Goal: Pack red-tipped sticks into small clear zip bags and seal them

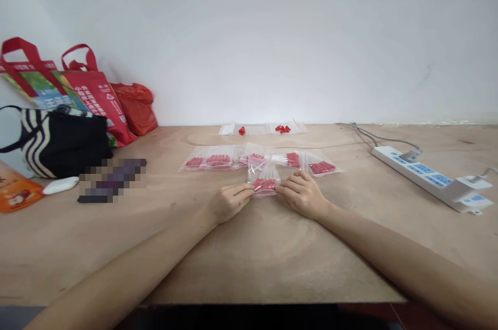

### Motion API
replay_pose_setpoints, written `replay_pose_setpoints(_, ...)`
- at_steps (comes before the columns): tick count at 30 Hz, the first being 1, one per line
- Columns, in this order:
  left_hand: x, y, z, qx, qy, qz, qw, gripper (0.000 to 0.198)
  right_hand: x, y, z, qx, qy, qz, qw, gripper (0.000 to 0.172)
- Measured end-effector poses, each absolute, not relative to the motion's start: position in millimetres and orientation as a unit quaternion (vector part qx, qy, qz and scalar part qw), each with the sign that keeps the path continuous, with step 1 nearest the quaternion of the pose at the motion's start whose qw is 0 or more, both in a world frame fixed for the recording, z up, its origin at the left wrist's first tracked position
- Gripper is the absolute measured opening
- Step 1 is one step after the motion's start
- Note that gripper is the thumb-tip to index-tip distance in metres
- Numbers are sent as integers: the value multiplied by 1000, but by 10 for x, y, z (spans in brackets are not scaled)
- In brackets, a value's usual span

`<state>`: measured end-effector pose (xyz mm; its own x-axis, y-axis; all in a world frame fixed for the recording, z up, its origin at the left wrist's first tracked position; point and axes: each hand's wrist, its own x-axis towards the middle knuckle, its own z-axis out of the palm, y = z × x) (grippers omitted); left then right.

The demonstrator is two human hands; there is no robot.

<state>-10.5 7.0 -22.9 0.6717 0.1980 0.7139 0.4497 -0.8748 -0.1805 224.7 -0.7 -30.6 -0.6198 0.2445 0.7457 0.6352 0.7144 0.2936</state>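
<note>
A small clear zip bag (266,183) with several red-ended sticks in it lies on the table in front of me. My left hand (232,201) pinches its left near corner. At the right near corner, my right hand (304,195) has its fingers closed on the bag's edge. Just beyond sits a row of similar filled bags, among them one at the left (218,159) and one at the right (322,165). Farther back, flat bags carry loose small red pieces (282,128). What exactly the red pieces are, I cannot tell.
A white power strip (428,177) with plugs and grey cables lies on the right of the wooden table (272,262). Along the left stand red shopping bags (95,94), a black striped bag (73,138), an orange packet (19,190) and a white object (61,185). A wall closes off the back.
</note>
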Motion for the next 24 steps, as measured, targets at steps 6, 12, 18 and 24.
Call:
replay_pose_setpoints(6,-138,129,-200,-898,-140,-361,208,16,2260,-15,-305,-295,-843,-287,346,17)
replay_pose_setpoints(12,-164,147,-188,-894,-156,-377,184,14,2254,-47,-288,-321,-836,-260,361,17)
replay_pose_setpoints(18,-141,136,-176,-886,-176,-390,181,11,2266,-64,-285,-342,-834,-241,360,18)
replay_pose_setpoints(24,-103,144,-197,-880,-190,-398,177,12,2250,-50,-295,-352,-825,-265,353,21)
